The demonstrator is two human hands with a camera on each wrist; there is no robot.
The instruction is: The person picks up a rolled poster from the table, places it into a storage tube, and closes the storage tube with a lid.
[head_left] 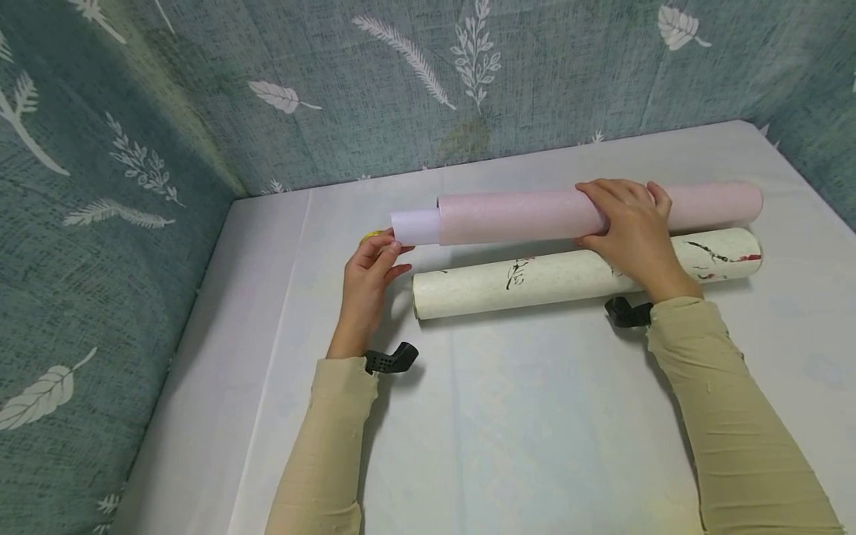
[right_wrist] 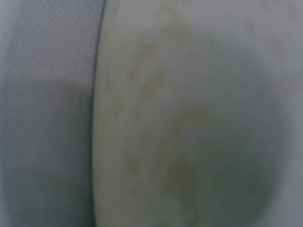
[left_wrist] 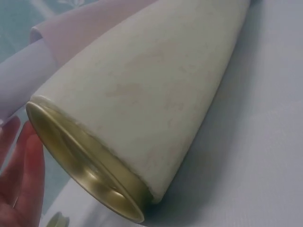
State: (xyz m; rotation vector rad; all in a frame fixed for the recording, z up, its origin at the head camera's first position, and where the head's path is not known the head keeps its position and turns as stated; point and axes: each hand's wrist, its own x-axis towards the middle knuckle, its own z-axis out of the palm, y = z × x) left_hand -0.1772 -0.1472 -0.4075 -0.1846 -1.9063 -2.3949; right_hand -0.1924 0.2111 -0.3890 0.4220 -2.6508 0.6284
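A rolled pink sheet of paper (head_left: 515, 217) lies across the table, and a narrower white paper roll (head_left: 416, 227) sticks out of its left end. My left hand (head_left: 368, 276) pinches the outer end of the white roll between thumb and fingers. My right hand (head_left: 631, 230) grips the pink roll right of its middle, fingers over the top. Nearer me lies a cream cardboard tube (head_left: 468, 288) with black and red brush marks, its gold-rimmed end (left_wrist: 85, 165) facing left. The right wrist view holds only the blurred tube surface (right_wrist: 142, 118); no hand shows there.
Behind the left fingers, a small gold round piece (head_left: 371, 235) is partly hidden on the white-covered table (head_left: 521, 416). Green leaf-patterned cloth (head_left: 374, 96) hangs behind and at both sides.
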